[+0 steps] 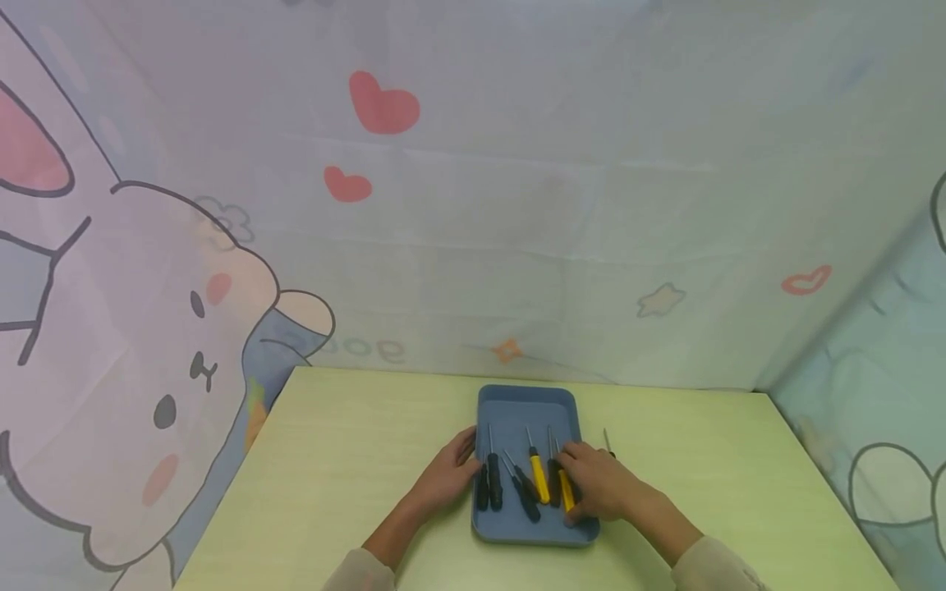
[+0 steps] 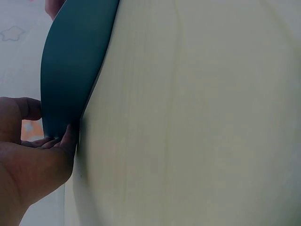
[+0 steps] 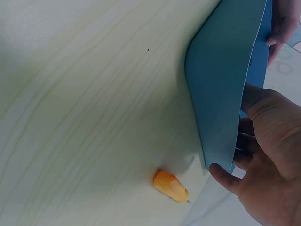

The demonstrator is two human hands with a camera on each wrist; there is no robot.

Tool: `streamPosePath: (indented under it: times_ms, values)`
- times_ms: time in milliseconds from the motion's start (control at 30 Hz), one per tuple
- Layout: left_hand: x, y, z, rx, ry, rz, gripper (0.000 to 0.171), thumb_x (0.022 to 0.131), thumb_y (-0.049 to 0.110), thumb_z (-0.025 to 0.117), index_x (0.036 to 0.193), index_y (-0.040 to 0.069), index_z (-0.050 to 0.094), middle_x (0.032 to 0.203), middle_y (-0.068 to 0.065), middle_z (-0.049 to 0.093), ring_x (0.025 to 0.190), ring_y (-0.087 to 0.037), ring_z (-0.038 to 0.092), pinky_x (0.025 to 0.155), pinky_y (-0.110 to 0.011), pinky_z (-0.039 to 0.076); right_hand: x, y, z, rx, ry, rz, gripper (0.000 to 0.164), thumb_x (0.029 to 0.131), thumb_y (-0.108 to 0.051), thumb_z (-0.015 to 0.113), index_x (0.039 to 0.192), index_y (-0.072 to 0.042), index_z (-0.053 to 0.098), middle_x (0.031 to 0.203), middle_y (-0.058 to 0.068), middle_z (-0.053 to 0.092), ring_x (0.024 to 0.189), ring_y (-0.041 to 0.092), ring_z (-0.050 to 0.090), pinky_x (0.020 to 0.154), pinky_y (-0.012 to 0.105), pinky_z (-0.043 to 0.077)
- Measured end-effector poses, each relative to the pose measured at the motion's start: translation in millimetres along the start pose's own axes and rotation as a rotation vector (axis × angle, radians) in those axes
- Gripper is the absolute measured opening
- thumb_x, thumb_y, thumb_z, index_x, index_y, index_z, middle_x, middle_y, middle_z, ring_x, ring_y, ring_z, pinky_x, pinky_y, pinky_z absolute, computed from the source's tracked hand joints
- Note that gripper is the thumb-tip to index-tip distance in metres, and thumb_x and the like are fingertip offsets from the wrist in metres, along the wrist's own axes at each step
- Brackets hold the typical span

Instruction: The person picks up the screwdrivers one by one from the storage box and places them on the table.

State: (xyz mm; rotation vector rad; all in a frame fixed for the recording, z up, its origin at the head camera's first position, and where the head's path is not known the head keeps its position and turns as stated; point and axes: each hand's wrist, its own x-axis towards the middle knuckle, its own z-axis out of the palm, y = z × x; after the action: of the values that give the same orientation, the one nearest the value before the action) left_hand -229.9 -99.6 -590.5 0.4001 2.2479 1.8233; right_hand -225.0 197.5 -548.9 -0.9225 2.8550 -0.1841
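Observation:
A blue tray [image 1: 528, 532] on the table holds several screwdrivers with black or yellow handles, lying with their shafts pointing away. My left hand [image 1: 447, 472] holds the tray's left side, thumb at the rim and fingers against the outer wall; the left wrist view shows this hand [image 2: 37, 157] at the wall too. Over the tray's right wall reaches my right hand [image 1: 602, 483], its thumb and fingers around a yellow-handled screwdriver [image 1: 567, 492]. In the right wrist view the wall hides the fingertips of this hand [image 3: 270, 146]. Beside it lies a yellow-handled black screwdriver [image 1: 540, 476].
Another screwdriver [image 1: 608, 442] lies on the table right of the tray, partly behind my right hand; its orange-yellow handle [image 3: 170, 186] shows in the right wrist view. A printed cloth [image 1: 517, 271] hangs behind the pale yellow table [image 1: 355, 443].

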Motion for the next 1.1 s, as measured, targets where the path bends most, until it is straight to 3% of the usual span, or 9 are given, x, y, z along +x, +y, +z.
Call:
streamPosePath:
  times_ms: [767,1100]
  values:
    - [-2.1,1.6,0.8,0.009,0.017,-0.013,0.064,0.108,0.011,0.053,0.163,-0.007,0.027,0.167,-0.027,0.033,0.155,-0.044,0.032,0.126,-0.056,0.029,-5,3,-7,0.021,0.003,-0.045,0.087,0.069,-0.047,0.098,0.134,-0.001,0.065,0.126,0.008,0.061,0.113,0.026,0.059,0.098,0.052,0.055]
    - [-2.3,3.0,0.4,0.012,0.015,-0.017,0.064,0.107,0.01,0.053,0.163,-0.006,0.028,0.167,-0.027,0.033,0.155,-0.044,0.032,0.126,-0.056,0.029,-6,6,-17,0.002,0.054,-0.084,0.09,0.067,-0.053,0.097,0.133,0.0,0.065,0.125,0.007,0.06,0.108,0.022,0.058,0.094,0.05,0.056]
